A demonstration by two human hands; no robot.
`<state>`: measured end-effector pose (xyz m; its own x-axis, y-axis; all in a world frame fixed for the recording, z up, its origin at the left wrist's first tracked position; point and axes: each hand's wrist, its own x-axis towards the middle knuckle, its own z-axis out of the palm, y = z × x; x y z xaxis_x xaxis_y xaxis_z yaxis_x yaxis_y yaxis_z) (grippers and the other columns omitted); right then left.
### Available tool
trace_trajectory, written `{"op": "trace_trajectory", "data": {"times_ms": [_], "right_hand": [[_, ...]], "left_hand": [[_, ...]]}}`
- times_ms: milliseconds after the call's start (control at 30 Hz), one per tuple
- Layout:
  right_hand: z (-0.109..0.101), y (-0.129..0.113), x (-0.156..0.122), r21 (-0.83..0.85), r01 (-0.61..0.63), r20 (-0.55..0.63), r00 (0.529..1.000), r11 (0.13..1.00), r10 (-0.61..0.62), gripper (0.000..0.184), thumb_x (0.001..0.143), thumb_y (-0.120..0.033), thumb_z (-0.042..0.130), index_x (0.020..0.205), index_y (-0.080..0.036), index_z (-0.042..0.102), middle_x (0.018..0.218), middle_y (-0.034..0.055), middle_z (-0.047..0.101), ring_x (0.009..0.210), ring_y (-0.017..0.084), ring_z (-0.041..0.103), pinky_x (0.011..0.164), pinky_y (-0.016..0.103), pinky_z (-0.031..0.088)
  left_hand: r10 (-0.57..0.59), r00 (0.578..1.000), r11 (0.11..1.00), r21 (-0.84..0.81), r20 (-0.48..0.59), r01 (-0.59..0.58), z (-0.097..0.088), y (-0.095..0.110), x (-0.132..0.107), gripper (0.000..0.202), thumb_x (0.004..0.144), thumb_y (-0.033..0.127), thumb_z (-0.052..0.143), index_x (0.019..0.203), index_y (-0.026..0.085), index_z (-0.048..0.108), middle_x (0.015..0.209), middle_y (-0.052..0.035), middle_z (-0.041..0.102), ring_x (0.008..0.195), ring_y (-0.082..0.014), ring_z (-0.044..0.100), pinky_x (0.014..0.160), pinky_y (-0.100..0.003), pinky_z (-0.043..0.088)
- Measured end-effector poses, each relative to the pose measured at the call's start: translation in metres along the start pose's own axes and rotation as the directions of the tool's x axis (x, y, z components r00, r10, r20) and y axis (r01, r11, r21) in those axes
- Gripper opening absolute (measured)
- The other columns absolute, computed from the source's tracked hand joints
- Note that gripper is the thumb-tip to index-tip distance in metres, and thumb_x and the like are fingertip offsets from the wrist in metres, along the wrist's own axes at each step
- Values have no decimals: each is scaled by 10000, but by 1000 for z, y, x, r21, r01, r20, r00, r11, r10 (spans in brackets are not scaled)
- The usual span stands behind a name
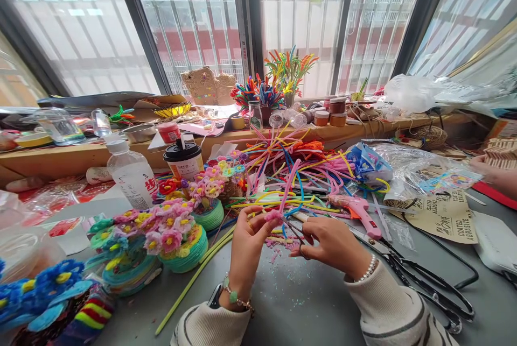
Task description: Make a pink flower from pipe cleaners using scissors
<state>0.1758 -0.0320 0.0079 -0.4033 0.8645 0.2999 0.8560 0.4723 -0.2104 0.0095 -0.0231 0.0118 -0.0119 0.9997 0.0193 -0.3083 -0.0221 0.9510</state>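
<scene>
Between the fingertips of my left hand (251,233) is a fuzzy pink pipe cleaner (290,187), partly bunched up, with long ends standing upward. My right hand (327,241) has its fingers through the handles of small scissors (298,232), whose blades point left at the bunched pink part. Whether the blades touch it, I cannot tell. Small pink clippings (277,254) and glittery specks lie on the grey table (278,303) below my hands. A heap of colourful pipe cleaners (258,157) lies just behind.
Pots of pipe-cleaner flowers (173,235), a plastic bottle (131,176) and a lidded cup (183,159) stand left. To the right lie a pink glue gun (361,214), large black-handled scissors (432,281) and a sandpaper sheet (440,219). Another person's hand (490,174) shows at the right edge.
</scene>
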Motion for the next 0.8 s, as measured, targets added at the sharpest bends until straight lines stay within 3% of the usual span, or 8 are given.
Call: {"op": "trace_trajectory", "data": {"times_ms": [567,800], "right_hand": [[7,4,3,98,90,37,995,991,-94,408,782,-450,445,503,-175,560,513,-4,573,507,106,479,469,227,210],[8,5,3,42,6,7,1000,999,-6,336,785,-376,466,551,-168,587,549,15,600,533,122,507,473,226,222]], "left_hand": [[49,998,998,44,-28,-48,-1,-2,0,354,608,215,660,864,188,417,749,-27,676,733,-170,630,625,-251,459],[45,998,998,34,-39,-43,1,-1,0,379,587,217,671,864,176,415,763,-43,661,766,-185,623,670,-279,464]]}}
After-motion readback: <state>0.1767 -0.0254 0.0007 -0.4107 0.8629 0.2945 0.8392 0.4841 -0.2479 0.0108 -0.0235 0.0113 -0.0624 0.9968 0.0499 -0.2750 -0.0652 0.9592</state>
